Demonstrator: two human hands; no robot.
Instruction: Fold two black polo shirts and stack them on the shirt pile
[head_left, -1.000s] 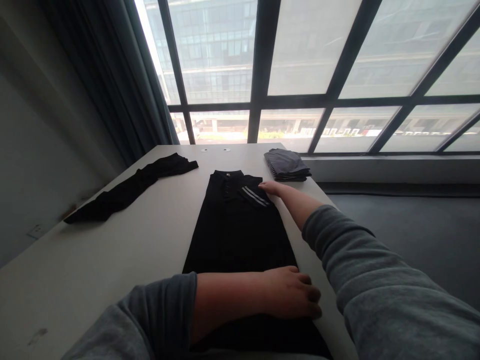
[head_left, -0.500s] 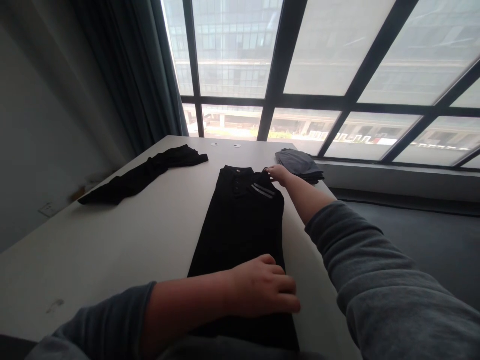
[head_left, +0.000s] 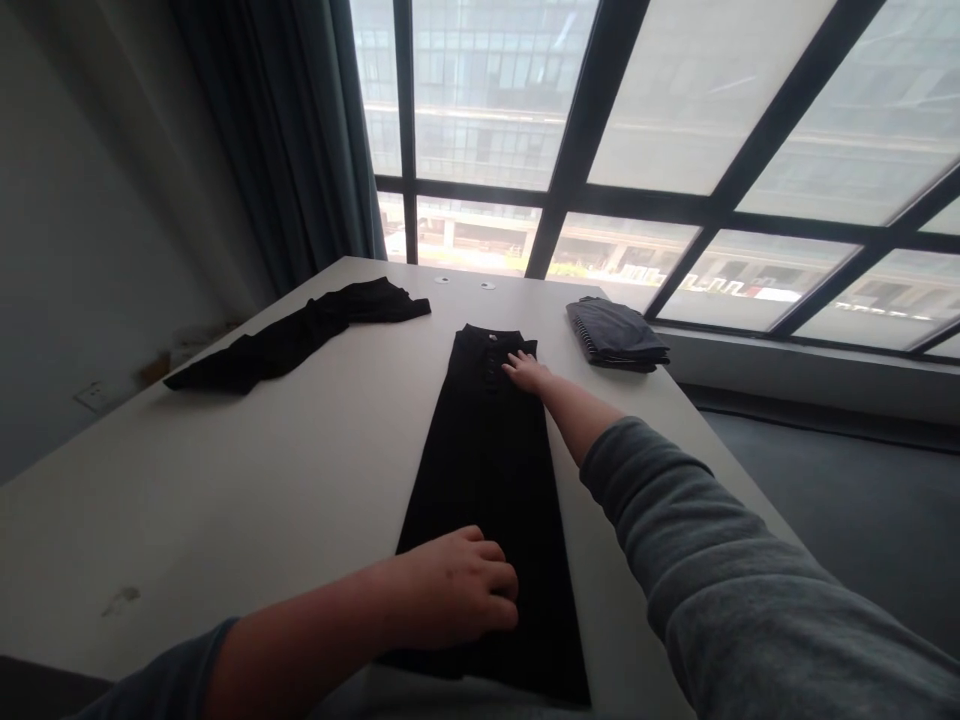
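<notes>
A black shirt, folded into a long narrow strip, lies lengthwise in the middle of the white table. My left hand rests on its near end with the fingers curled down onto the cloth. My right hand reaches to the far end and lies flat, fingers stretched, on the shirt by the collar and its buttons. Both forearms wear grey sleeves.
A second black garment lies crumpled along the table's far left. A folded dark grey stack sits at the far right corner. Beyond the table stand large windows and a dark curtain; the floor drops away on the right.
The shirt's right side, with the striped sleeve, has been folded inward, making the strip narrower. My right hand moved left onto the collar end, and my left hand slid left along the near end.
</notes>
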